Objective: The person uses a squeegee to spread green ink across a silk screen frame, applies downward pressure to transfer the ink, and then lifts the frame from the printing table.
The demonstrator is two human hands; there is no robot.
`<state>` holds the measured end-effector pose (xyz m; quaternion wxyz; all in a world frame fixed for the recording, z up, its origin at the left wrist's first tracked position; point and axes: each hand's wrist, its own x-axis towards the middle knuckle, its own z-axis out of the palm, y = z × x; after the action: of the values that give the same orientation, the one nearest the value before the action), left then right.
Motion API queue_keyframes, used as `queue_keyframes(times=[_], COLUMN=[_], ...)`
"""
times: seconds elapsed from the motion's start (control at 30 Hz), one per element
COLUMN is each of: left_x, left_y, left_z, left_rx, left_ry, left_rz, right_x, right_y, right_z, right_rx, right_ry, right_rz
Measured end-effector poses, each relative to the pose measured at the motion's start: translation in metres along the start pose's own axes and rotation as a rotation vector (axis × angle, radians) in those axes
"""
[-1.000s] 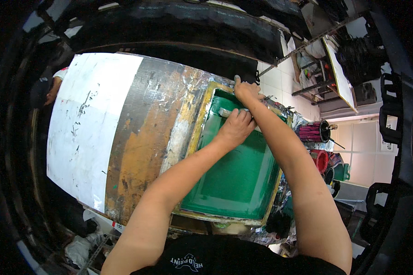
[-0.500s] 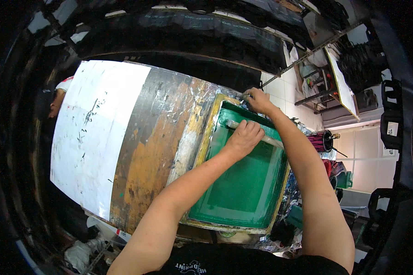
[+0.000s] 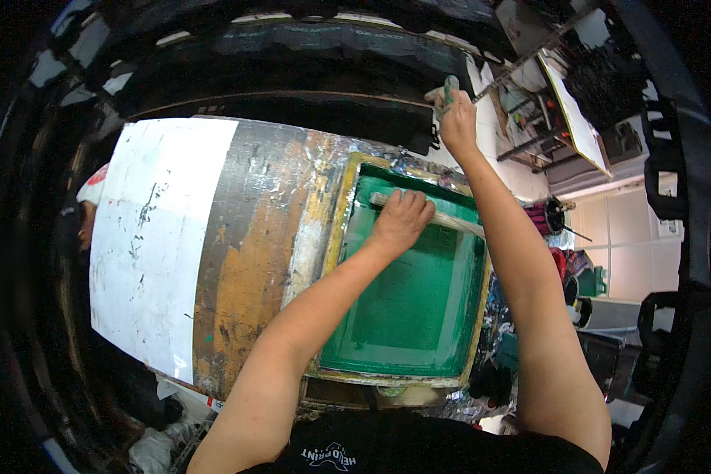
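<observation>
The right hand [image 3: 457, 118] has lifted off the green printing screen [image 3: 419, 292] and now closes around a small green-smeared tool beyond its far edge. The left hand [image 3: 401, 220], nearer, grips the squeegee [image 3: 450, 219], lying crosswise near that edge on the paint-caked desk [image 3: 253, 253].

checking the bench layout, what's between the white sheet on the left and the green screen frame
In the head view, a bare band of worn, paint-stained board, rust-orange and grey, lies between the white sheet and the green screen frame.
</observation>
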<state>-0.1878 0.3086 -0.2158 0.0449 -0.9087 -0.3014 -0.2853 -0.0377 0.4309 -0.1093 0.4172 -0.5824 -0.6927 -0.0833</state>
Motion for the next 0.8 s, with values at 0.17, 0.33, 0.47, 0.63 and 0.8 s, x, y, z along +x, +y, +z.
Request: queue_keyframes(times=[0.17, 0.33, 0.47, 0.63, 0.8], left_x=[0.002, 0.003, 0.004, 0.009, 0.040], left_y=[0.002, 0.001, 0.005, -0.005, -0.018], left_z=[-0.005, -0.006, -0.008, -0.002, 0.008], left_rx=[-0.041, -0.051, -0.038, -0.007, -0.116], left_ry=[-0.011, -0.038, -0.063, -0.012, -0.092], left_rz=[0.005, 0.002, 0.002, 0.028, 0.014], right_x=[-0.011, -0.036, -0.053, -0.018, -0.079], right_y=[0.013, 0.015, 0.013, 0.008, 0.003], right_z=[-0.028, -0.003, 0.022, -0.015, -0.135], right_rx=[0.350, -0.224, -0.310, 0.458, 0.260], right_ry=[-0.423, -0.830, -0.786, 0.013, 0.069], right_rz=[0.193, 0.270, 0.301, 0.238, 0.326])
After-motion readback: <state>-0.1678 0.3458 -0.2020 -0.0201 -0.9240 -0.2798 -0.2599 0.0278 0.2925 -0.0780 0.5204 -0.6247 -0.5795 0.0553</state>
